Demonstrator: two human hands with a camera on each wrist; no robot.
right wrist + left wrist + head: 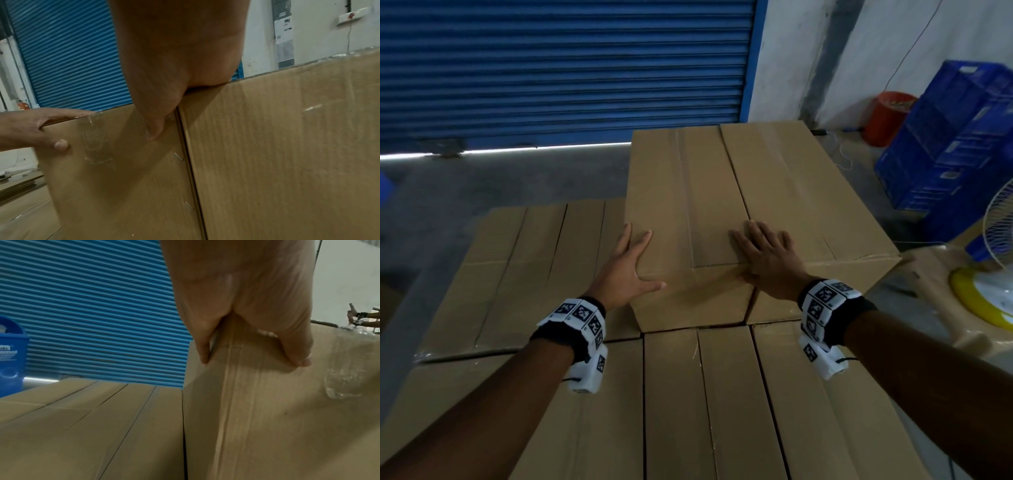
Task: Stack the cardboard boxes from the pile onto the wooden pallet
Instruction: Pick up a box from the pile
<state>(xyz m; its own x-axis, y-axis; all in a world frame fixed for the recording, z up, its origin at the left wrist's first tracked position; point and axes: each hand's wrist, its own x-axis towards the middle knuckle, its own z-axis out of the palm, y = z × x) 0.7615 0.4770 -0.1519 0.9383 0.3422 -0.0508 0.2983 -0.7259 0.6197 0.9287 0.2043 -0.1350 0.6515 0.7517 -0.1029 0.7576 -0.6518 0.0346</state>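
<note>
Brown, long, taped cardboard box [681, 192] is sitting atop the lower layer of boxes [674, 404]. My left hand [625, 270] and right hand [767, 260], fingers spread, are pressing its near edge, probably squaring it; an even push is looking next.

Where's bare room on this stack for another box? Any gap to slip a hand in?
Free: lower box tops left of the upper left box, out to the floor; also the near row in front of it. Crowded: upper right box sits tight against it, no hand gap; fan and crates crowd the right.
</note>
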